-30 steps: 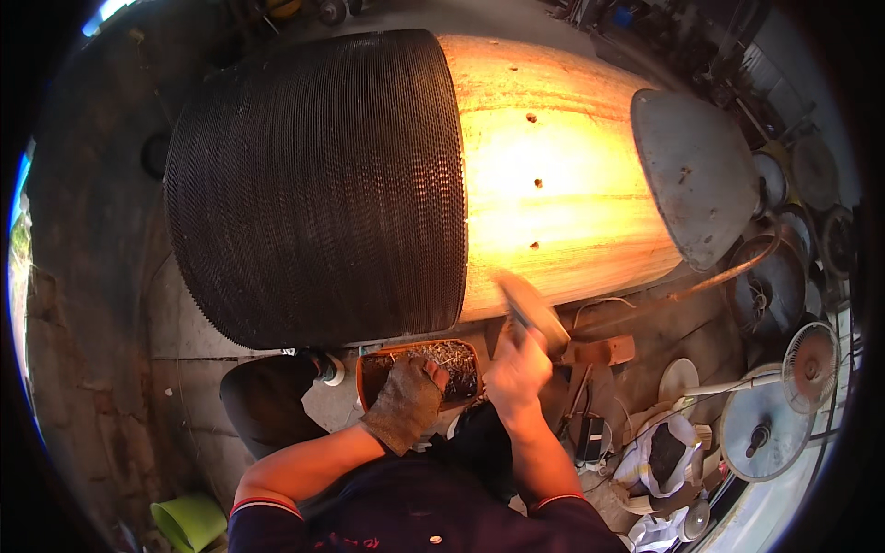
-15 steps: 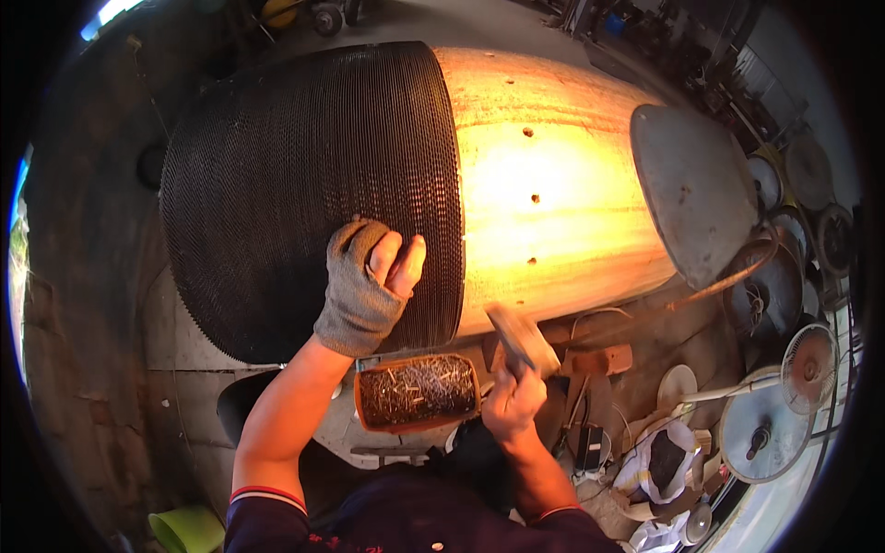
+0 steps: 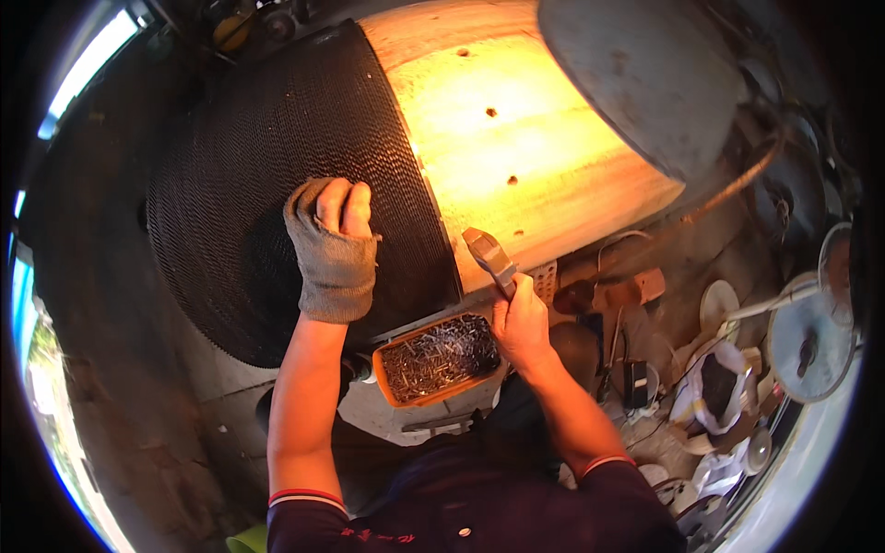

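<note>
A large rounded wooden drum (image 3: pixel 553 198) lies before me, brightly lit, with several small dark holes in it. Black, finely toothed strips in close rows (image 3: pixel 249 175) cover its left part. Over these rows is my left hand (image 3: pixel 334 244), in a grey glove with bare fingertips; its fingers are curled closed, and anything between them is too small or hidden to make out. My right hand (image 3: pixel 522 324) grips a hammer (image 3: pixel 490 255), its head raised by the wood's near edge. Just below the drum sits an orange container (image 3: pixel 387 392) full of loose nails (image 3: pixel 438 358).
A grey rounded plate (image 3: pixel 645 83) covers the drum's right end. To the right lie a reddish block (image 3: pixel 634 289), an open white sack (image 3: pixel 684 405) and round fan-like discs (image 3: pixel 811 346). A curved rod (image 3: pixel 728 189) runs beside the drum.
The whole view has tilted and shifted. The hammer, blurred and lower before, now shows sharply with its head pointing up and left. My left hand stays closed over the black rows.
</note>
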`<state>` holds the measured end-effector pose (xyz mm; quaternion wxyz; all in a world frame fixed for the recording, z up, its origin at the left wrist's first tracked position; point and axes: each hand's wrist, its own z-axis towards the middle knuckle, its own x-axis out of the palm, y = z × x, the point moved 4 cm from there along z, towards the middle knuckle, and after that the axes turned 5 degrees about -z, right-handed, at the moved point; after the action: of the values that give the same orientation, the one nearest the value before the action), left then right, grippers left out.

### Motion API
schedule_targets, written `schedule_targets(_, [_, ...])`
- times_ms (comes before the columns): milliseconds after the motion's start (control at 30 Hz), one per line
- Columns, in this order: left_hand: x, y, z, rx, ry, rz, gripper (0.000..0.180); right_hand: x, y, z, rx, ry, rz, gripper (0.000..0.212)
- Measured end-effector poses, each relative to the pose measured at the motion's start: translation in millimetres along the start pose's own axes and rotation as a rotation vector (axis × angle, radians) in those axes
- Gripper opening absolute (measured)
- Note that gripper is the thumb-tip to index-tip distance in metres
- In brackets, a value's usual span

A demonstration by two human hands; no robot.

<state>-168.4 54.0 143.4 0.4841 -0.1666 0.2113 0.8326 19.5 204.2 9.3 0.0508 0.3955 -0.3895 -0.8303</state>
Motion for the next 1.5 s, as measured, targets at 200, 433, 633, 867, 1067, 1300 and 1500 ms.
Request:
schedule_targets(200, [5, 3, 12, -0.084, -0.013, 0.096, 0.04, -19, 7, -24, 0.12, 0.014, 0.172, 0.019])
schedule_targets(433, [8, -88, -27, -0.203, -0.015, -0.384, 0.054, -24, 3, -31, 0.139, 0.004, 0.228, 0.017])
schedule_targets(633, [16, -91, -30, -0.312, 0.113, -0.347, 0.059, -28, 2, -24, 0.118, -0.019, 0.242, 0.019])
schedule_targets(867, [26, -101, -20, -0.442, 0.119, -0.237, 0.062, -27, 15, -16, 0.089, -0.033, 0.237, 0.022])
schedule_targets(1067, [33, -99, -24, -0.409, 0.119, -0.216, 0.067, -29, 24, -8, 0.029, 0.034, 0.06, 0.021])
schedule_targets(1300, [35, -100, -19, -0.37, 0.121, -0.209, 0.064, -31, 20, -7, 0.071, 0.016, 0.075, 0.017])
schedule_targets(1500, [33, -99, -21, -0.374, 0.193, -0.139, 0.073, -29, 28, -4, 0.03, 0.049, -0.023, 0.016])
